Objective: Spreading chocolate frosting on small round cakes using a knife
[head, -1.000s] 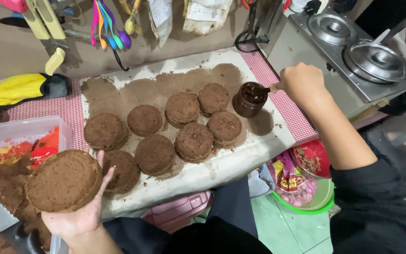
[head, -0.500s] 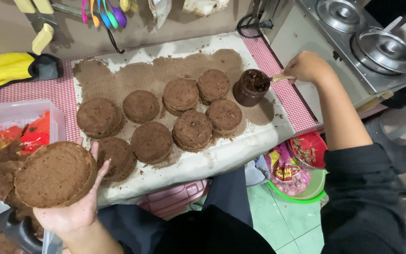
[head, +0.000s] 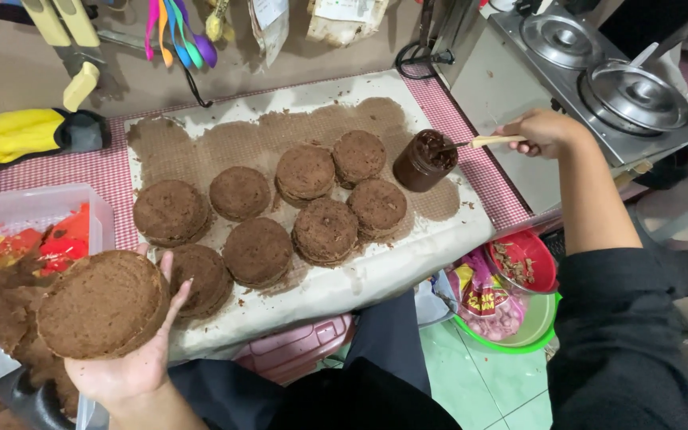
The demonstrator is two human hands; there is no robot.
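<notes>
Cake round (head: 103, 304) looking matt, crumbly, porous. Paper sheet (head: 376, 271) lying white, crumb-dusted. Pot lids (head: 635, 95) gleaming, polished metal. Tub (head: 9, 209) showing translucent plastic.

Just one view here, a head-worn cam looking steeply down from above the person's chest. It faces the far wall, fairly close in, so the white-covered surface (head: 408, 263) fills the middle, with floor tiles near and right.
</notes>
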